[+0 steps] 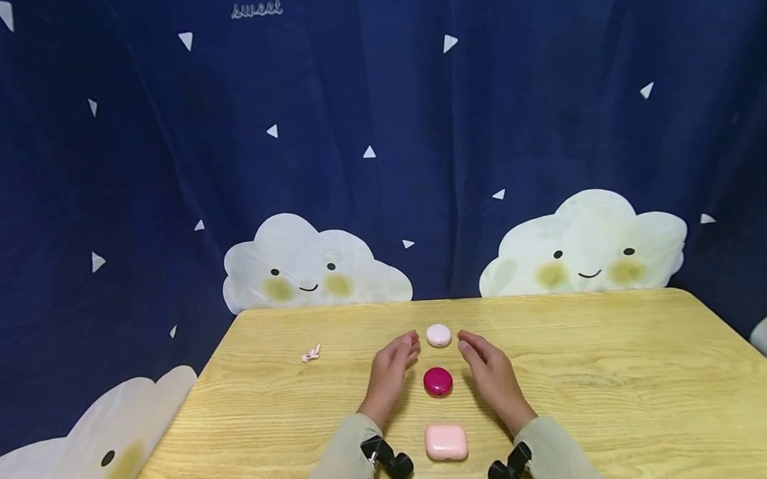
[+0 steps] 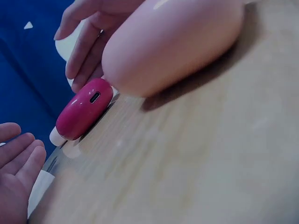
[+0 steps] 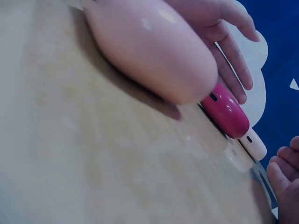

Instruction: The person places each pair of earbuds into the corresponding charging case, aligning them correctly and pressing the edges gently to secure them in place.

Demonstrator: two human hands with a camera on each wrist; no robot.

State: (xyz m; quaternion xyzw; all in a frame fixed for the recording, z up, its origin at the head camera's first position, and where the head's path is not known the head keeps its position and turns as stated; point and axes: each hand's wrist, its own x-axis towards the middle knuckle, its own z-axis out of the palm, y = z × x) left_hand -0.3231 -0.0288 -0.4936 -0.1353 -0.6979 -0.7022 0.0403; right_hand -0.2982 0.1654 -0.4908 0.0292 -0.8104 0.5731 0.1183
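Observation:
Three earbud charging cases stand in a row on the table. Farthest back is a pale pink round case (image 1: 438, 335), then a magenta round case (image 1: 438, 382), and nearest a pink rounded-rectangular case (image 1: 446, 442), which looms large in both wrist views. My left hand (image 1: 392, 369) is just left of the row and my right hand (image 1: 492, 371) just right of it. Palms face each other, fingers loosely extended on either side of the pale case, apart from it. Neither hand holds anything. A charging port shows on the magenta case (image 2: 85, 110) in the left wrist view.
A pair of small pale pink earbuds (image 1: 311, 354) lies on the wooden table (image 1: 625, 386), left of my left hand. Behind the table hangs a dark blue curtain (image 1: 349, 89) with white triangles and smiling clouds. Black wrist cameras (image 1: 395, 464) sit on both sleeves.

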